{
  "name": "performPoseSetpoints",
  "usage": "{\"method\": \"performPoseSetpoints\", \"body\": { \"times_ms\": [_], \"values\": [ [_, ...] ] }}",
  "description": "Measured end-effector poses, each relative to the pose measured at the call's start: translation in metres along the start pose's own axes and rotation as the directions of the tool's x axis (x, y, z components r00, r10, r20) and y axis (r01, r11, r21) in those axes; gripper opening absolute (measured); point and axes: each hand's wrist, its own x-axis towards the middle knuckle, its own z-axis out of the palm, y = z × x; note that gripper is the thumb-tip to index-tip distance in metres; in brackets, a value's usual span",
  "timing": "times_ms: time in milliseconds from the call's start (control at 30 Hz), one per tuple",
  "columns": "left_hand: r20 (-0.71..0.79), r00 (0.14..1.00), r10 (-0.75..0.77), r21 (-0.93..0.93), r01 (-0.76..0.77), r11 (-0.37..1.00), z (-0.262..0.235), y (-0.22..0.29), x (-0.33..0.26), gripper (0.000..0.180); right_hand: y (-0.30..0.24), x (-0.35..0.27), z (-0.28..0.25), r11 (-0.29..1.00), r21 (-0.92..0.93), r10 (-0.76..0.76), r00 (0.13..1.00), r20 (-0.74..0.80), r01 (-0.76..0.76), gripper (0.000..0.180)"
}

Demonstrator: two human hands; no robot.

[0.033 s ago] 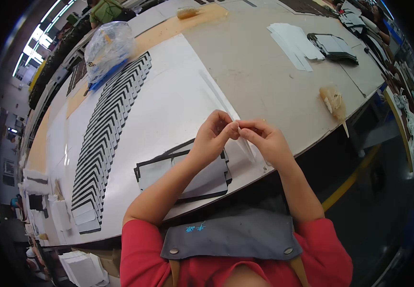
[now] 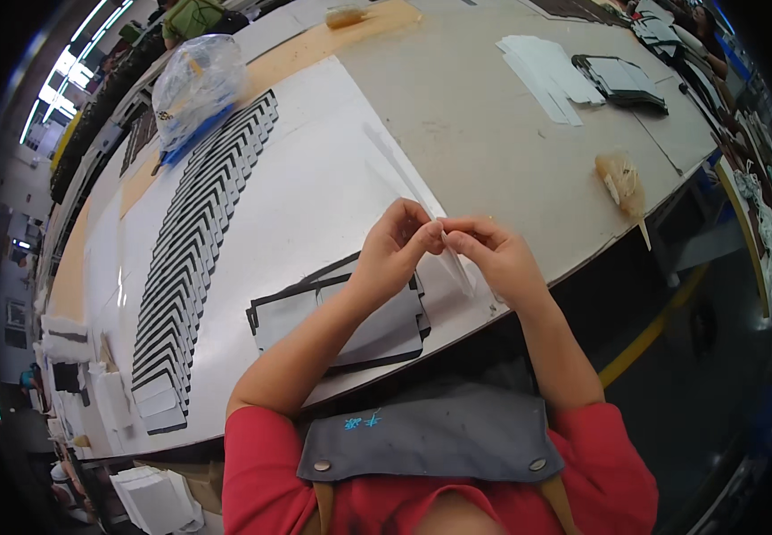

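Observation:
My left hand [image 2: 398, 250] and my right hand [image 2: 495, 260] meet fingertip to fingertip over the near part of the table. Both are closed in a pinch on a thin white strip [image 2: 458, 270], which hangs below the fingers and seems to run on beyond them. The fingers hide its middle, and its material is unclear. Under my left forearm lies a small pile of white pieces with black edges [image 2: 384, 335]. Farther left, a long row of overlapping white pieces with black borders [image 2: 192, 245] fans across the table.
A clear plastic bag [image 2: 199, 89] stands at the far left of the white table [image 2: 315, 205]. White sheets [image 2: 542, 76] and a black-edged stack [image 2: 620, 80] lie at the far right. A yellowish wrapped bundle [image 2: 620, 183] sits near the right edge. Another person [image 2: 192, 20] is at the back left.
The view has shifted very slightly. Both hands keep the same pinch on the strip.

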Motion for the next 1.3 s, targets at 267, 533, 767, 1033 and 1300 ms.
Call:
{"method": "performPoseSetpoints", "body": {
  "times_ms": [267,533,767,1033,1300],
  "values": [
    [0.018,1.000,0.008,-0.043,-0.007,0.999,0.001,0.001,-0.002,0.021,0.002,-0.003,0.007,0.996,-0.064,-0.056,0.998,-0.025,0.055,0.020],
    [-0.008,1.000,0.025,-0.065,-0.025,0.998,-0.002,-0.007,-0.004,0.019,0.002,-0.002,0.009,0.996,-0.058,-0.078,0.995,-0.064,0.075,0.019],
    [-0.156,0.988,-0.023,-0.117,0.004,0.993,0.000,0.007,-0.006,0.014,0.004,0.007,-0.008,0.979,0.199,0.115,0.931,-0.348,-0.046,0.018],
    [-0.440,0.898,0.025,-0.258,-0.153,0.954,-0.072,0.033,-0.006,0.024,-0.015,-0.018,-0.132,0.940,0.170,-0.060,0.635,-0.771,0.295,0.020],
    [-0.166,0.951,0.263,0.274,-0.212,0.938,-0.010,0.036,0.015,0.042,-0.016,-0.010,-0.088,0.834,-0.527,-0.525,0.537,-0.661,0.167,0.016]
  ]
}}
